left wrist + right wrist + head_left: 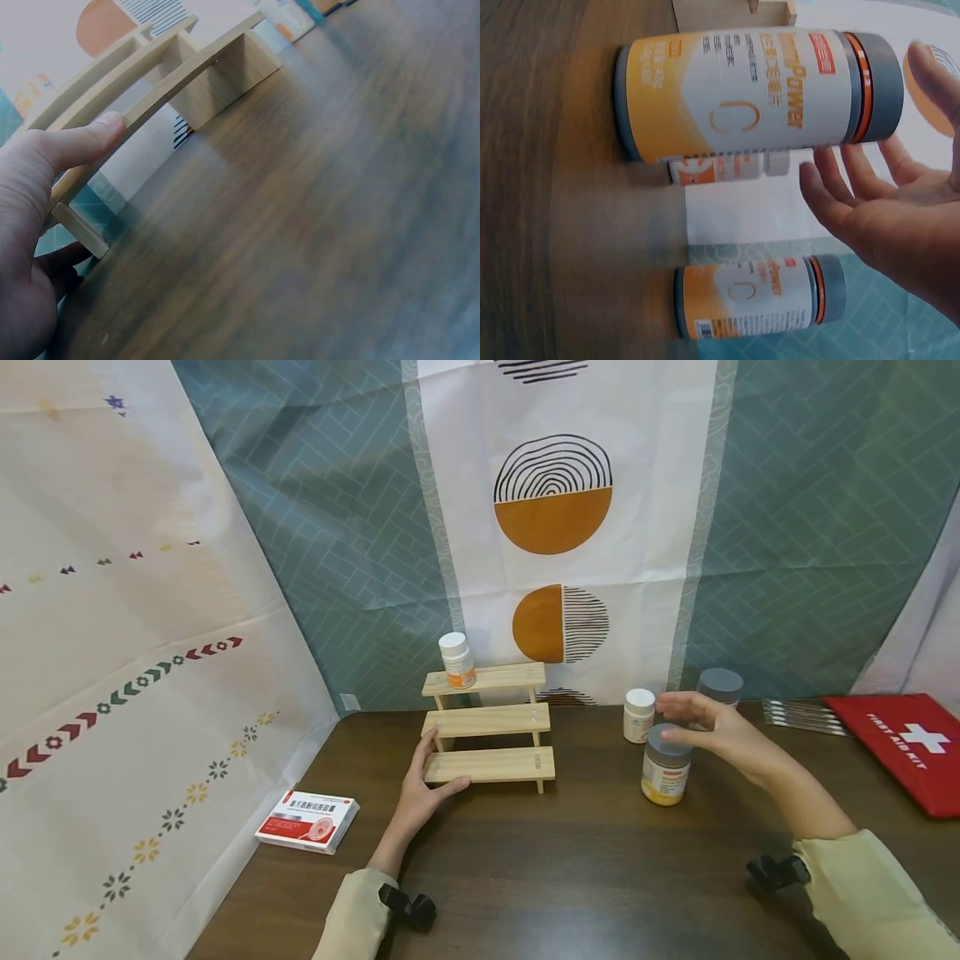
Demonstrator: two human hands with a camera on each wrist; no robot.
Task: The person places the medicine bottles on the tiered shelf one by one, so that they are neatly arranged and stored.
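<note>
My left hand (415, 795) holds the left end of a three-tier wooden stand (491, 766). In the left wrist view its thumb (105, 135) lies against the front of the lowest shelf, with other fingers down by the leg. At the right, my right hand (723, 735) reaches round the grey lid of a white-and-yellow supplement bottle (665, 777), fingers spread. The right wrist view shows that bottle (742, 97) upright on the table, the thumb apart from its lid. A white pill bottle (457, 662) with an orange-banded label stands on the top tier.
Beside the supplement bottle stands a small white bottle (638, 718). A second grey-lidded bottle (720, 683) is partly hidden behind my right hand. Packaged swabs (806, 717) and a red first aid pouch (911, 752) lie far right; a medicine box (307, 821) lies left.
</note>
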